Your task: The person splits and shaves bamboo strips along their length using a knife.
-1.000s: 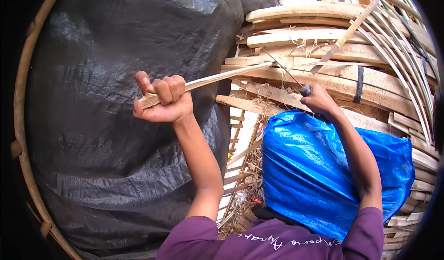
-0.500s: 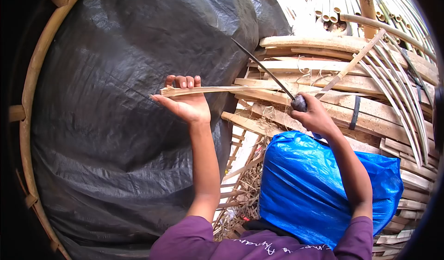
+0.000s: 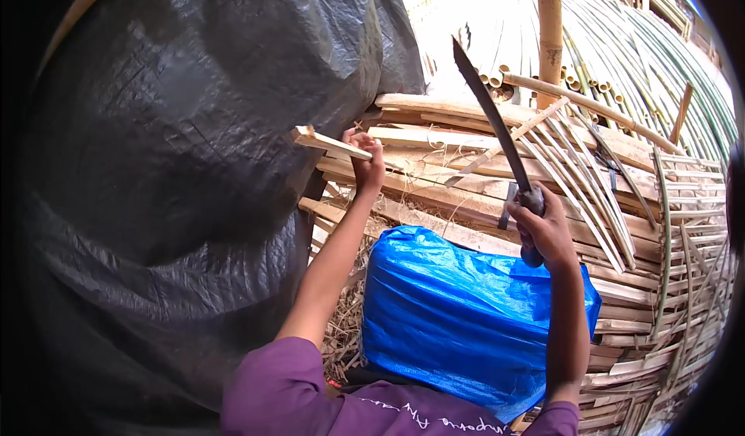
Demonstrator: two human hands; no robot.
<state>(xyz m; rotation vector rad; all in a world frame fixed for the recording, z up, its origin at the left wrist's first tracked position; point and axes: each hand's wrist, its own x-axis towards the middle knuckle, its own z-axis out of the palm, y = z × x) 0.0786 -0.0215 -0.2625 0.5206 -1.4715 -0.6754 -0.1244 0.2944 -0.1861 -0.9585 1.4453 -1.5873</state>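
A pale split bamboo strip [image 3: 330, 142] is gripped in my left hand [image 3: 366, 160], its thick cut end pointing left over the black sheet. My right hand [image 3: 547, 223] is wrapped round the dark handle of a long knife [image 3: 497, 118], whose blade rises up and to the left. Blade and strip are apart. A blue plastic sheet [image 3: 458, 304] lies in front of my body, below both hands. Behind the hands lie stacked split bamboo planks [image 3: 458, 195].
Black plastic sheeting [image 3: 171, 164] covers the left side. An upright bamboo post [image 3: 549, 40] stands at the back, near a slanting pole [image 3: 597, 110]. Thin loose strips [image 3: 582, 195] lie at right of centre, with bamboo latticework [image 3: 698, 203] beyond. Shavings litter the ground beside the blue sheet.
The view has swung right. My left hand has moved along the strip, away from its thick end, toward the planks. The knife has been raised from beside the strip and now points upward.
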